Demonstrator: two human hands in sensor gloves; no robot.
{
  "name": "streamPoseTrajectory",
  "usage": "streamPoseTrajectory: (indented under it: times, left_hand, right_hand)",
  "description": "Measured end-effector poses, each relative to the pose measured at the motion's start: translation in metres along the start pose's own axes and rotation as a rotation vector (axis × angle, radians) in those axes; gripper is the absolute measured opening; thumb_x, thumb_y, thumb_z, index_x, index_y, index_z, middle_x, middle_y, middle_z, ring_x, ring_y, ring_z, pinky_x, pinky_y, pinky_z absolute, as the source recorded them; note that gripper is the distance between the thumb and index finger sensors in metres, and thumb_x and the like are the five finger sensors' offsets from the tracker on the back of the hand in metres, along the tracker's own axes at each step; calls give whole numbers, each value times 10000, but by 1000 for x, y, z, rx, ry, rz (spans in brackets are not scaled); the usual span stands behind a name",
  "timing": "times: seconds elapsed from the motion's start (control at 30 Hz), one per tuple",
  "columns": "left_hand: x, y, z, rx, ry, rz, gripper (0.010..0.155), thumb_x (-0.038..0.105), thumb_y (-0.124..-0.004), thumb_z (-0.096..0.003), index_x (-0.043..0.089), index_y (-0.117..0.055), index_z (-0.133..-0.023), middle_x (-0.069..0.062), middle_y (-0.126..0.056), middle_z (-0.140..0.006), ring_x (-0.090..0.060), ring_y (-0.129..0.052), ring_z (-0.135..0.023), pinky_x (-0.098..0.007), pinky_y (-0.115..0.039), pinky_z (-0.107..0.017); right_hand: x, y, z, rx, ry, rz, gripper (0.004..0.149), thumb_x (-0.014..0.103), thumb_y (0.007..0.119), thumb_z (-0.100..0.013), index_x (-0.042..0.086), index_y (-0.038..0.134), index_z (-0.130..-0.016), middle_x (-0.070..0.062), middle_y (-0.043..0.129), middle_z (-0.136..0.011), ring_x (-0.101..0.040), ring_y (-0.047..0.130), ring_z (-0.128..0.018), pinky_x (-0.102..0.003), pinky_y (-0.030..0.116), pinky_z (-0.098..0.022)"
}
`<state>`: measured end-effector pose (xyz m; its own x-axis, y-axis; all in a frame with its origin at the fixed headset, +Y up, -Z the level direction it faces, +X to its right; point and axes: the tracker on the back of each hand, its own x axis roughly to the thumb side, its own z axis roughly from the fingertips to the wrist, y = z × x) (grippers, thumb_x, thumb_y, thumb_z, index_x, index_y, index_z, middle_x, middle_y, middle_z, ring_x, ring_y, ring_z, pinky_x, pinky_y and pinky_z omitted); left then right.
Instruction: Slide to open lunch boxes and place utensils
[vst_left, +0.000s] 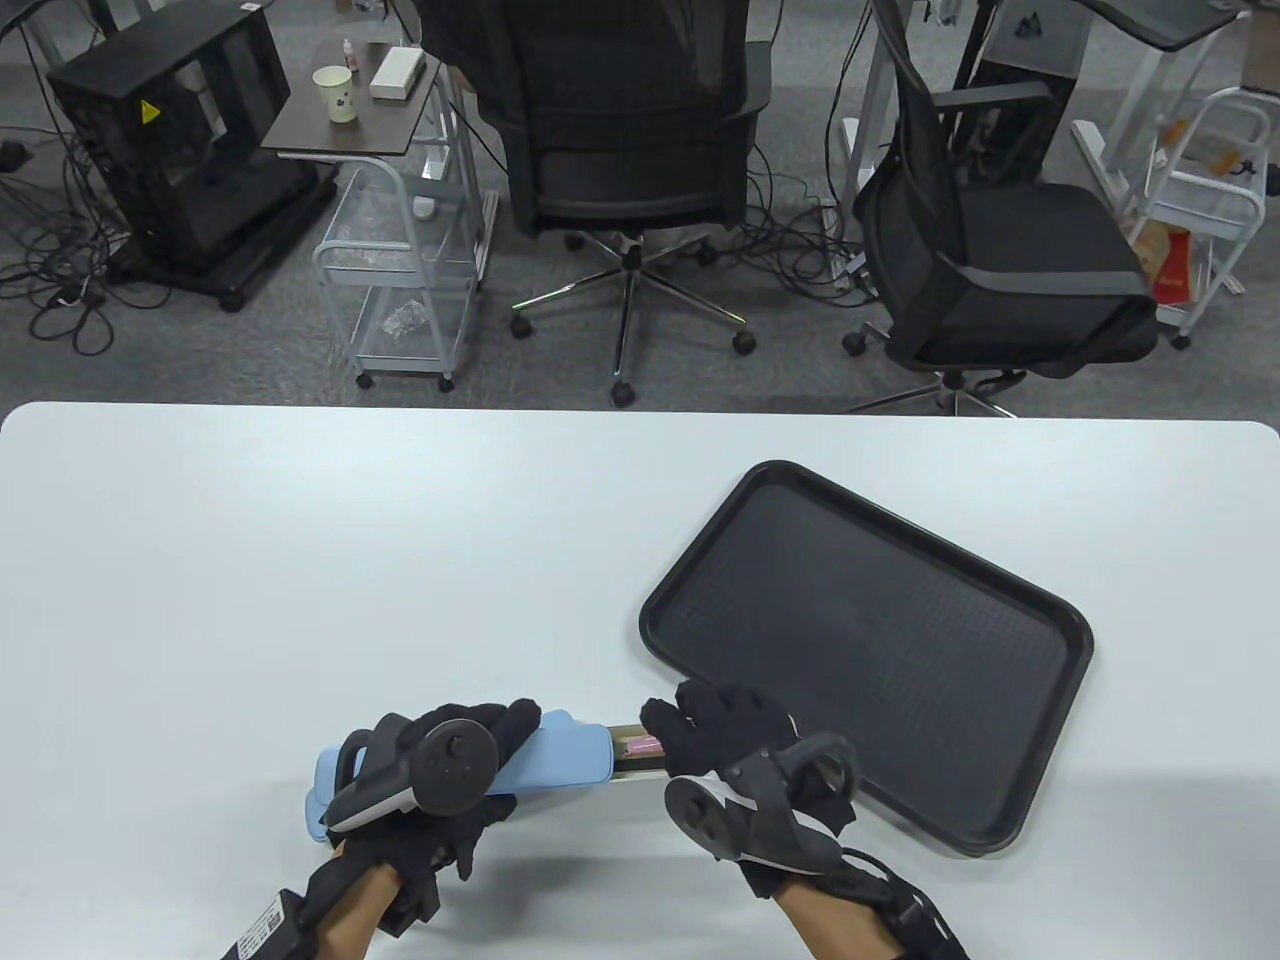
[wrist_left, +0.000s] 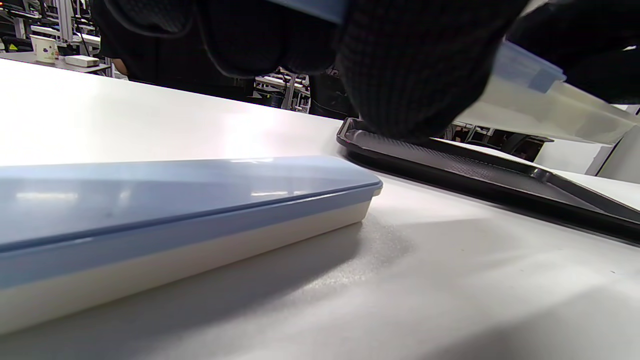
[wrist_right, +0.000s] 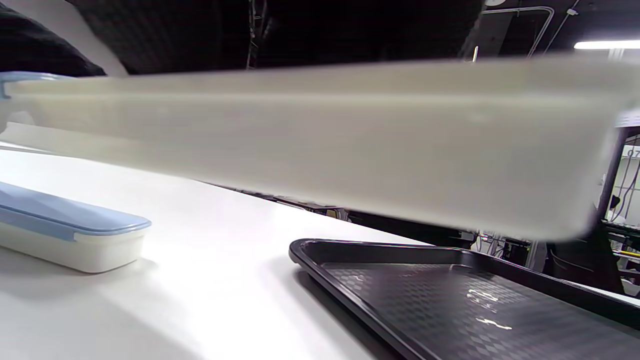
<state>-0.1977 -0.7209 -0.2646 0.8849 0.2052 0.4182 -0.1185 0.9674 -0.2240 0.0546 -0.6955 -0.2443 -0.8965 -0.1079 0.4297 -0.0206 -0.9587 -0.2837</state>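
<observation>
My left hand (vst_left: 480, 740) grips the blue lid (vst_left: 565, 752) of a slim utensil box held above the table. My right hand (vst_left: 700, 725) grips the box's cream base (vst_left: 635, 762), which sticks out to the right of the lid, with something pink (vst_left: 645, 745) showing in the gap. In the right wrist view the cream base (wrist_right: 325, 150) spans the frame above the table. A second box with its blue lid shut (wrist_left: 175, 200) lies on the table below the hands; it also shows in the right wrist view (wrist_right: 65, 235).
A black tray (vst_left: 870, 650) lies right of the hands, its near corner close to my right hand; it shows in the left wrist view (wrist_left: 475, 170) and the right wrist view (wrist_right: 450, 300). The white table (vst_left: 300, 560) stretches left. Office chairs stand beyond the far edge.
</observation>
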Motion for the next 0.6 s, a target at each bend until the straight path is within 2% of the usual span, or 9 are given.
streamPoseTrajectory:
  times: [0.23, 0.6]
  left_hand:
    - [-5, 2, 0, 6, 13, 17, 837, 374, -904, -389, 273, -410, -1057, -53, -556, -1049, -340, -639, -914, -628, -499, -705]
    - [-25, 4, 0, 13, 87, 43, 837, 367, -909, -387, 276, -414, -1056, -63, -555, -1050, -339, -634, -917, -627, -489, -711]
  right_hand:
    - [-12, 0, -1, -4, 38, -36, 525, 480, 771, -470, 372, 667, -974, -70, 653, -1025, -328, 753, -889, -535, 655, -663]
    - [-58, 11, 0, 92, 204, -180, 697, 592, 709, -463, 337, 476, -1068, -150, 505, -1106, -411, 617, -987, -580, 587, -689]
